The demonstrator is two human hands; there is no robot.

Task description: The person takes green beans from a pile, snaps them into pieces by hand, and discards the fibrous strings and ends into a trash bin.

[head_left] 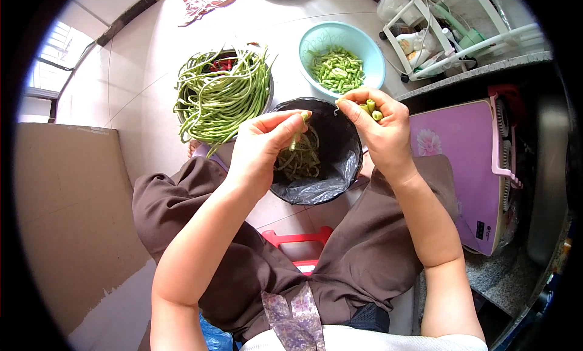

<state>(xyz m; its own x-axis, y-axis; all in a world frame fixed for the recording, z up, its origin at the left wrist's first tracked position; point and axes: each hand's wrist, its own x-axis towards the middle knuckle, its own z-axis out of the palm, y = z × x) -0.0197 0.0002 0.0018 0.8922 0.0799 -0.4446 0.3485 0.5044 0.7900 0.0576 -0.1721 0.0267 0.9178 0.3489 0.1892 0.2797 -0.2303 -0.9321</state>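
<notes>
My left hand (267, 141) is closed round a green bean piece (296, 138), its end showing between thumb and finger, over the left side of a black-lined bin (340, 150). Several short bean pieces (371, 110) are held in the curled fingers of my right hand (382, 129), whose thumb and forefinger pinch a thin pale strand above the bin's right rim. Stringy green scraps (300, 159) lie inside the bin. Long green beans (228, 99) overflow a round container at the left. Cut bean pieces (337, 69) fill part of a light blue basin (370, 53) beyond the bin.
A red plastic stool (297, 237) shows between the person's knees. Cardboard (67, 199) stands at the left. On the right are a white wheeled rack (443, 44) and a purple panel (452, 168) beside a stone-edged shelf. A patterned cloth (209, 1) lies at the back.
</notes>
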